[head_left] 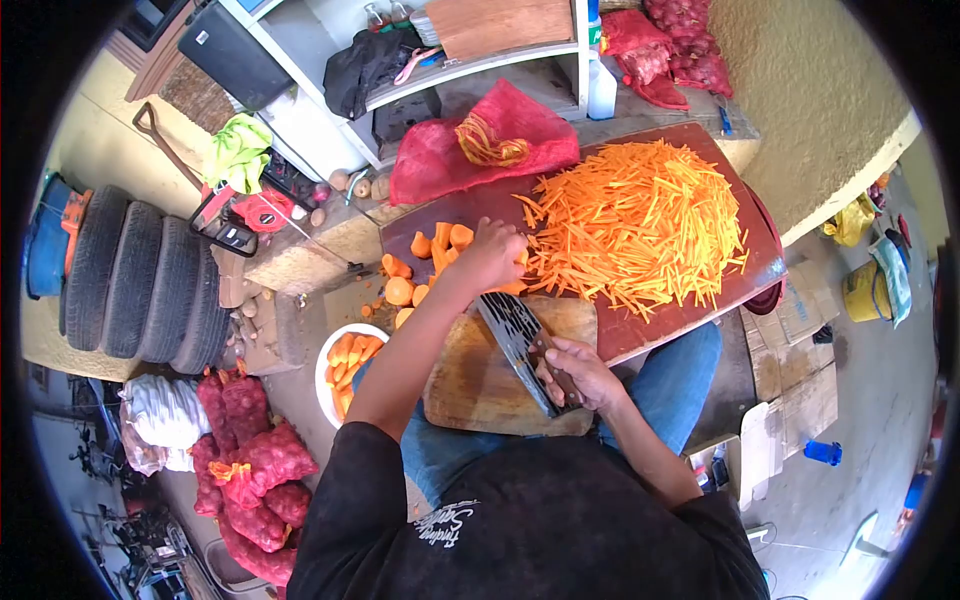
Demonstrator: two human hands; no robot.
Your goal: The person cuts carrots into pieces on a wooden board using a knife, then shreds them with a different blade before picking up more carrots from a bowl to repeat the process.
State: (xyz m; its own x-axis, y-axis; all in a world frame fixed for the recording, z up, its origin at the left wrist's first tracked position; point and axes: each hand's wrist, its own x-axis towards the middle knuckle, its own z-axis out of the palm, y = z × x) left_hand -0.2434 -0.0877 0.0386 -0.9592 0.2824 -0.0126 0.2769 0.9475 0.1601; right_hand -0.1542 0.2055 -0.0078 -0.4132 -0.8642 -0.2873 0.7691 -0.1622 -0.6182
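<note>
My right hand (583, 375) is wrapped round the wooden handle of a cleaver (517, 335). Its broad dark blade is flecked and slants across a worn wooden cutting board (470, 370) over my lap. My left hand (490, 258) reaches past the board's far edge, fingers curled on a carrot piece (520, 258) that shows at the fingertips; most of the grip is hidden. Thick peeled carrot pieces (399, 291) lie left of that hand. To its right rises a large heap of carrot sticks (640, 225) on the reddish-brown table (740, 270).
A white bowl of carrots (347, 365) stands to the left of my lap. Behind the table lies a red mesh sack (430, 160). Filled red mesh bags (260, 465) and stacked tires (145, 275) are at left. Flattened cardboard (800, 330) covers floor at right.
</note>
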